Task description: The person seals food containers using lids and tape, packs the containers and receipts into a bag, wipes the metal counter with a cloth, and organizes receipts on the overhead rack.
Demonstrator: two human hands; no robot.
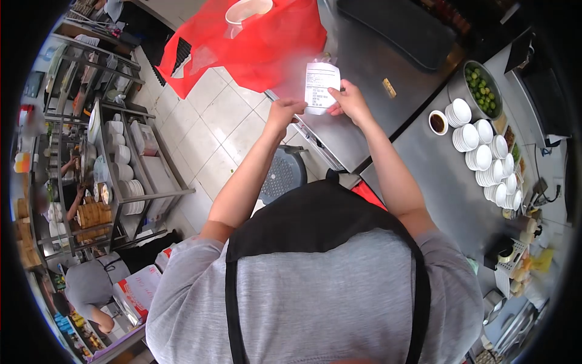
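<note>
A white printed receipt [322,77] is held out in front of me, its text facing me. My left hand [286,115] pinches its lower left edge, fingers closed. On its right edge, my right hand [350,102] grips the paper between thumb and fingers. Just beyond the hands spreads a large red bag [267,51], with a white round container [248,10] at its top. Below the receipt lies the edge of a steel counter [345,142].
Stacked white bowls [479,158], a sauce bowl [438,122] and a metal pot of green limes [482,91] stand on the right counter. A black tray [397,30] lies at the back. A grey stool [284,175] is below; steel shelves [130,164] and another person [97,282] are left.
</note>
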